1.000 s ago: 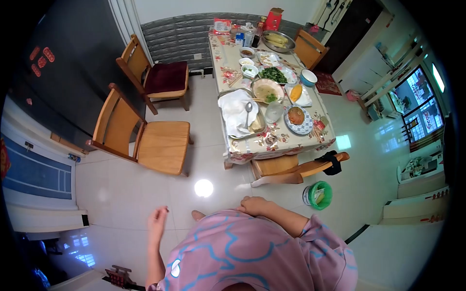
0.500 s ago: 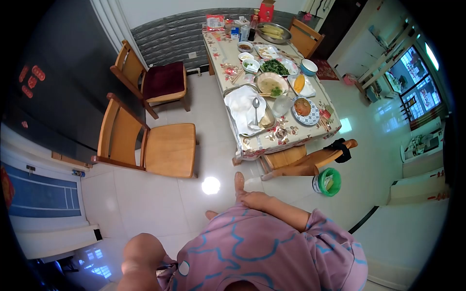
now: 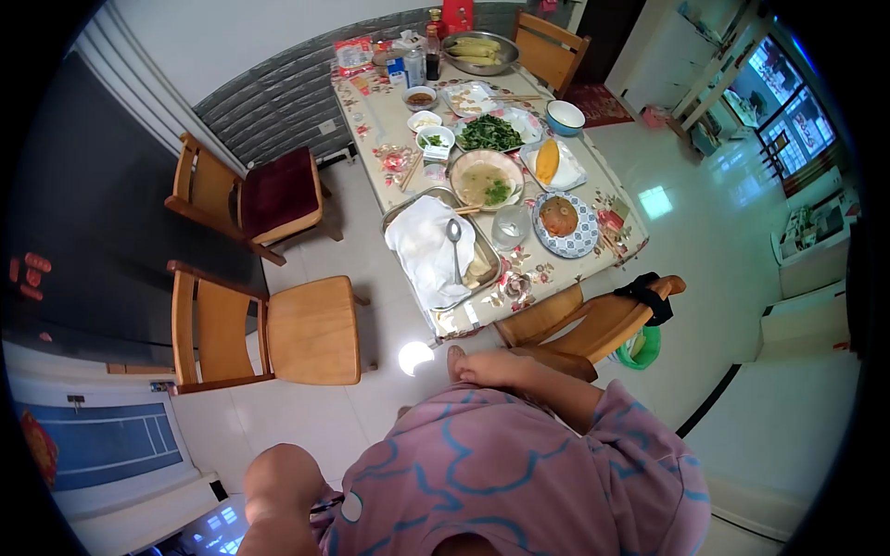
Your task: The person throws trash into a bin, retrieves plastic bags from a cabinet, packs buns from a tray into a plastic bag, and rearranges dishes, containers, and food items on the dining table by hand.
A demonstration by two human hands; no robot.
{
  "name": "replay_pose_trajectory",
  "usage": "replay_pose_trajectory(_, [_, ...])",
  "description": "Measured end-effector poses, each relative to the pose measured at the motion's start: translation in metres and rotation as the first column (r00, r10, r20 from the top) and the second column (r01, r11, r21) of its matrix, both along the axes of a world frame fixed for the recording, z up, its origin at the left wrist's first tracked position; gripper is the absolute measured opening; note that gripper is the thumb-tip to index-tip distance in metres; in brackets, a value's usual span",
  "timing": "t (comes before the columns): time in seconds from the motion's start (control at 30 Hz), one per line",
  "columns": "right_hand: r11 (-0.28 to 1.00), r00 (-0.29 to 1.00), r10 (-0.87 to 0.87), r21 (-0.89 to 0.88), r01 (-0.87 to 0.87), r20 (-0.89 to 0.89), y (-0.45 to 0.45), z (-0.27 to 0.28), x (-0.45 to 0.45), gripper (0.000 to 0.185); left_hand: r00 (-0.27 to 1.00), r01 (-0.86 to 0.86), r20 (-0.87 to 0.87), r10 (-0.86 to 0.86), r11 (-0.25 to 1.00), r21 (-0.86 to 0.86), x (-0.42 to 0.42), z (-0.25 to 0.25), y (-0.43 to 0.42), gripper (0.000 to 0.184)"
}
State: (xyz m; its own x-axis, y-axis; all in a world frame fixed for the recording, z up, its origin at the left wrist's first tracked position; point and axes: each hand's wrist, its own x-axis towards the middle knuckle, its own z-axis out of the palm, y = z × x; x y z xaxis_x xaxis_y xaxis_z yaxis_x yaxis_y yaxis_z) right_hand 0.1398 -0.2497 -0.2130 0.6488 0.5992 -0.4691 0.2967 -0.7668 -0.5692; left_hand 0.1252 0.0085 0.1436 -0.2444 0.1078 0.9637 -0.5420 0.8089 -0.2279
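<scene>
My right hand (image 3: 484, 367) is in front of my body, just past the edge of a pink shirt (image 3: 491, 454) with blue wavy lines. Its fingers look curled in, and whatever lies inside them is hidden. A foot (image 3: 453, 360) shows just beyond it on the floor. On the left side only a bent bare arm (image 3: 281, 491) appears; my left hand is outside the picture. Closest to my right hand stand a wooden chair (image 3: 607, 324) with a black cloth (image 3: 652, 298) over its back and the near end of a dining table (image 3: 547, 285).
The table bears a metal tray (image 3: 484, 278) with white cloth and a spoon (image 3: 455, 248), a soup bowl (image 3: 487, 178), greens (image 3: 491, 133), a glass (image 3: 511, 228), a patterned plate (image 3: 577, 243) and a corn basin (image 3: 480, 54). Two chairs (image 3: 312, 329) stand left. A green-lined bin (image 3: 640, 350) stands right.
The table, its dishes and the chairs now appear larger and nearer. The bin is partly hidden behind the near chair. My right hand stays in front of the shirt.
</scene>
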Motion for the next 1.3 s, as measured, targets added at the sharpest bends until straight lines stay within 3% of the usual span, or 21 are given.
replay_pose_trajectory(0.07, [0.936, 0.973, -0.217, 0.267, 0.229, -0.077, -0.015, 0.013, 0.034, 0.023, 0.999, 0.046, -0.021, -0.046, 0.999, -0.01, 0.018, -0.005, -0.014, 0.02])
replay_pose_trajectory(0.17, [0.801, 0.838, -0.542, 0.261, 0.539, -0.067, -0.029, 0.065, 0.103, 0.022, 0.995, 0.081, -0.061, -0.082, 0.997, -0.021, 0.042, -0.01, -0.023, 0.018])
replay_pose_trajectory(0.2, [0.726, 0.754, -0.652, 0.22, 0.651, -0.083, -0.032, 0.079, 0.131, 0.021, 0.999, 0.018, -0.032, -0.017, 0.999, 0.029, 0.051, -0.011, -0.021, 0.016])
replay_pose_trajectory(0.27, [0.694, 0.68, -0.695, 0.467, 0.548, 0.235, -0.051, 0.039, 0.19, 0.021, 0.999, -0.035, -0.013, 0.036, 0.996, 0.081, 0.065, -0.017, -0.017, 0.015])
replay_pose_trajectory(0.33, [0.756, 0.61, -0.654, 0.407, 0.513, 0.447, -0.057, 0.046, 0.246, 0.023, 0.921, -0.376, -0.078, 0.382, 0.923, 0.08, 0.075, -0.029, -0.008, 0.013])
replay_pose_trajectory(0.4, [0.744, 0.446, -0.65, 0.398, 0.537, 0.615, -0.056, 0.019, 0.3, 0.028, 0.951, -0.286, -0.129, 0.282, 0.958, -0.014, 0.096, -0.031, -0.011, 0.016])
replay_pose_trajectory(0.47, [0.765, 0.462, -0.612, 0.332, 0.552, 0.642, -0.05, 0.015, 0.343, 0.033, 0.977, -0.123, -0.197, 0.08, 0.969, -0.215, 0.118, -0.032, -0.011, 0.024])
replay_pose_trajectory(0.5, [0.781, 0.474, -0.575, 0.274, 0.561, 0.667, -0.047, 0.012, 0.359, 0.038, 0.975, -0.122, -0.209, 0.077, 0.969, -0.215, 0.13, -0.032, -0.005, 0.024])
replay_pose_trajectory(0.6, [0.753, 0.477, -0.555, 0.167, 0.637, 0.681, -0.037, -0.001, 0.401, 0.048, 0.973, -0.104, -0.196, 0.124, 0.988, 0.113, 0.174, -0.028, 0.019, 0.033])
replay_pose_trajectory(0.67, [0.735, 0.462, -0.565, 0.163, 0.658, 0.684, -0.03, -0.014, 0.416, 0.051, 0.973, -0.126, -0.177, 0.145, 0.986, 0.111, 0.197, -0.028, 0.031, 0.03])
replay_pose_trajectory(0.73, [0.734, 0.534, -0.55, 0.066, 0.676, 0.642, -0.026, -0.025, 0.423, 0.06, 0.971, -0.165, -0.155, 0.181, 0.98, 0.111, 0.221, -0.028, 0.042, 0.023])
replay_pose_trajectory(0.8, [0.745, 0.506, -0.518, 0.072, 0.664, 0.689, -0.019, -0.035, 0.428, 0.055, 0.943, -0.248, -0.202, 0.265, 0.963, 0.109, 0.243, -0.033, 0.053, 0.02])
replay_pose_trajectory(0.87, [0.759, 0.559, -0.517, 0.045, 0.65, 0.648, -0.007, -0.026, 0.425, 0.05, 0.884, -0.361, -0.265, 0.384, 0.923, 0.132, 0.266, -0.039, 0.063, 0.025])
replay_pose_trajectory(0.93, [0.765, 0.505, -0.546, 0.151, 0.627, 0.669, 0.003, -0.015, 0.418, 0.046, 0.797, -0.464, -0.336, 0.502, 0.865, 0.19, 0.289, -0.049, 0.069, 0.036])
replay_pose_trajectory(1.0, [0.638, 0.262, -0.7, 0.417, 0.647, 0.665, 0.018, 0.006, 0.405, 0.043, 0.681, -0.527, -0.418, 0.601, 0.799, 0.29, 0.311, -0.062, 0.072, 0.049])
replay_pose_trajectory(1.03, [0.63, 0.248, -0.7, 0.414, 0.657, 0.669, 0.02, 0.022, 0.395, 0.043, 0.614, -0.536, -0.455, 0.645, 0.764, 0.359, 0.322, -0.073, 0.073, 0.055])
replay_pose_trajectory(1.1, [0.76, 0.41, -0.642, 0.467, 0.451, 0.648, 0.026, 0.055, 0.376, 0.042, 0.481, -0.419, -0.566, 0.669, 0.743, 0.523, 0.342, -0.1, 0.074, 0.065])
replay_pose_trajectory(1.13, [0.755, 0.401, -0.646, 0.467, 0.46, 0.65, 0.026, 0.063, 0.368, 0.042, 0.407, -0.328, -0.615, 0.675, 0.736, 0.592, 0.351, -0.121, 0.074, 0.069])
replay_pose_trajectory(1.2, [0.51, 0.094, -0.761, 0.503, 0.697, 0.642, 0.017, 0.076, 0.351, 0.045, 0.263, -0.076, -0.767, 0.585, 0.805, 0.588, 0.364, -0.168, 0.069, 0.068])
replay_pose_trajectory(1.23, [0.503, 0.086, -0.761, 0.501, 0.704, 0.644, 0.014, 0.085, 0.339, 0.045, 0.184, 0.036, -0.793, 0.58, 0.802, 0.596, 0.369, -0.187, 0.063, 0.068])
replay_pose_trajectory(1.3, [0.622, 0.25, -0.737, 0.485, 0.615, 0.628, 0.005, 0.105, 0.31, 0.044, 0.081, 0.242, -0.773, 0.629, 0.74, 0.627, 0.376, -0.213, 0.043, 0.067])
